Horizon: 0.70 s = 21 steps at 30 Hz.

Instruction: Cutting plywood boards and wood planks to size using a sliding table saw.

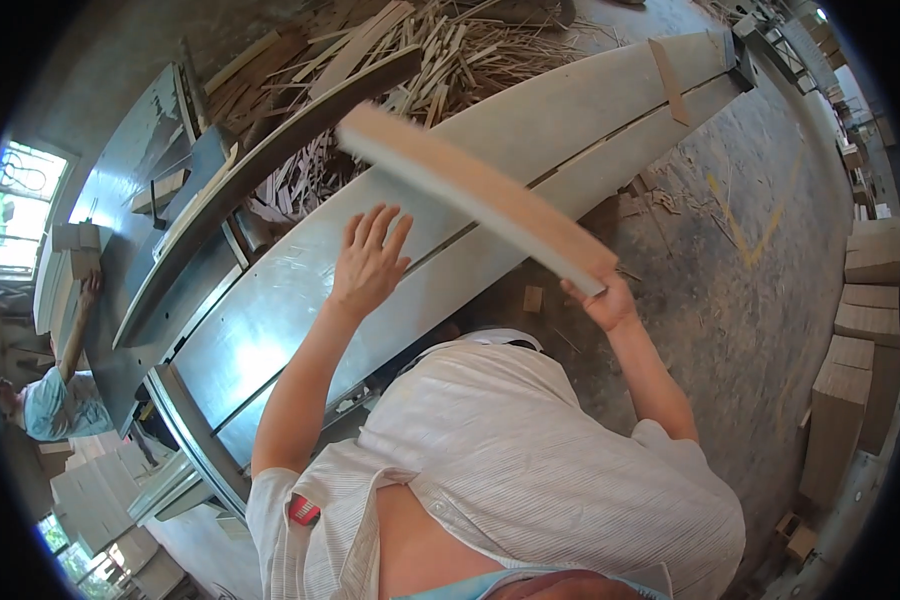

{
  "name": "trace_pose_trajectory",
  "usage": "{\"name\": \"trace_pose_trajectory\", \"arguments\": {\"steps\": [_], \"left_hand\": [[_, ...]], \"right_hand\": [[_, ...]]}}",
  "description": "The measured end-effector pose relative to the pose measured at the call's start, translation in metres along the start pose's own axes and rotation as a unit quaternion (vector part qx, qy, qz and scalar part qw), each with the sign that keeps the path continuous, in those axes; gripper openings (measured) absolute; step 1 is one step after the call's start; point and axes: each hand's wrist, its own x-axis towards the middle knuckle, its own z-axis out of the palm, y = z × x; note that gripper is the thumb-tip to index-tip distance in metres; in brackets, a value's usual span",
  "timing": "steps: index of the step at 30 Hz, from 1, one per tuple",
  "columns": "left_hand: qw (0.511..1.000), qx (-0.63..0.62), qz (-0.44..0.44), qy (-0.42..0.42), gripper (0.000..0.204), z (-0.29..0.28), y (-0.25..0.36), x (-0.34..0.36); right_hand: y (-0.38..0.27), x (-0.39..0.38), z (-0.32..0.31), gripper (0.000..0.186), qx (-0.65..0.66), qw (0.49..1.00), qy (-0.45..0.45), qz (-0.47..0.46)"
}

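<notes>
My right hand (607,297) grips one end of a wooden board (480,190), its fingers closed round the near edge. The board slants up and to the left over the long metal machine table (530,110), and its far end is slightly blurred. My left hand (372,258) hovers over the table surface with fingers spread, holding nothing. It stays apart from the board. A narrow slot runs lengthwise along the table beneath both.
A heap of wood offcuts (450,60) lies behind the table. A long dark fence (270,180) crosses at the left. Another person (65,400) works at far left, a hand on wood blocks. Stacked boards (840,400) line the right side. A wooden strip (668,80) lies across the table's far end.
</notes>
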Motion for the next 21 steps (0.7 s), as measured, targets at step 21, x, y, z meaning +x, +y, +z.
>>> {"name": "trace_pose_trajectory", "arguments": {"steps": [21], "left_hand": [[0.932,-0.02,-0.355,-0.068,0.065,0.053,0.08,-0.244]], "right_hand": [[-0.123,0.215,-0.071,0.058,0.13,0.934,0.3,-0.144]]}}
